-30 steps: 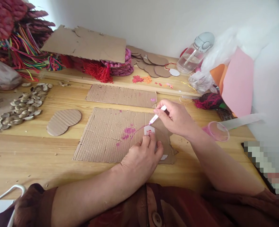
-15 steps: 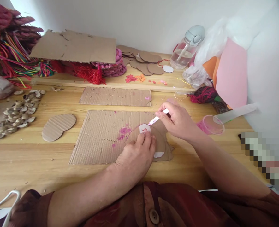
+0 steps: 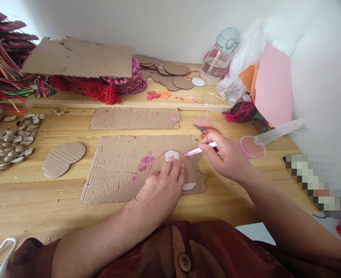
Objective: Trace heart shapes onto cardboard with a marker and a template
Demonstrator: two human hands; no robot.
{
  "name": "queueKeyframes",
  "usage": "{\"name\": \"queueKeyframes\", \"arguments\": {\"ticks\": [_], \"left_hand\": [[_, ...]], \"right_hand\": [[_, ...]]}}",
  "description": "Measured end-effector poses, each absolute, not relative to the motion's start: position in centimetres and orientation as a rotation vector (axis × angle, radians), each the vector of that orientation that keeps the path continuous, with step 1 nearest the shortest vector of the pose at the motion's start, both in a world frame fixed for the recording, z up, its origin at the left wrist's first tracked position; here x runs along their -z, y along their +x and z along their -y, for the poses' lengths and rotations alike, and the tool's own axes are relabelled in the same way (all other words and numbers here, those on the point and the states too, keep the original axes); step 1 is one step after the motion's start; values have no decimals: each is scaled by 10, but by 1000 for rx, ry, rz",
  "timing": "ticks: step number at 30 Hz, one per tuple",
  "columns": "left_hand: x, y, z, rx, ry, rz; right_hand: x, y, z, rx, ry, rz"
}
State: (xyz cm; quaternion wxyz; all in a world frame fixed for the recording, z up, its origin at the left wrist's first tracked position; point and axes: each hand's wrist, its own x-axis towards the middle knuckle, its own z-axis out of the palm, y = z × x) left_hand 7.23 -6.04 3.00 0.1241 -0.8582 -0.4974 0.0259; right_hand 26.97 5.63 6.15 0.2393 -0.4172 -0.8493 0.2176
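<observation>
My left hand (image 3: 166,183) presses its extended fingers down on a rounded cardboard cutout (image 3: 192,172), holding nothing. White patches show on the cutout, the upper one a label (image 3: 170,155) with red print. Under the cutout lies a corrugated cardboard sheet (image 3: 112,166) with purple-pink smudges. In my right hand (image 3: 224,156) a white marker (image 3: 199,149) is gripped, its purple tip at the cutout's upper right edge. Just beyond that hand lie orange-handled pliers (image 3: 209,128), partly hidden by the fingers.
To the left are a curved cardboard cutout (image 3: 63,159) and a heap of shells (image 3: 12,144). A cardboard strip (image 3: 132,118) lies behind the sheet. At the back stand a water bottle (image 3: 219,58) and stacked cardboard pieces (image 3: 174,68). A clear cup (image 3: 253,147) is at right.
The marker tip has moved right and slightly down along the cutout's edge with my right hand. The pliers have come into sight. My left hand stays on the cutout; the view has shifted slightly.
</observation>
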Motion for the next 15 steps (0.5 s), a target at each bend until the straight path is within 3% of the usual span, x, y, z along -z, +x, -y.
{"name": "queueKeyframes", "arguments": {"ticks": [15], "left_hand": [[-28, 71, 61, -31, -2483, 1444]], "right_hand": [[-88, 284, -47, -641, -1086, 2613]]}}
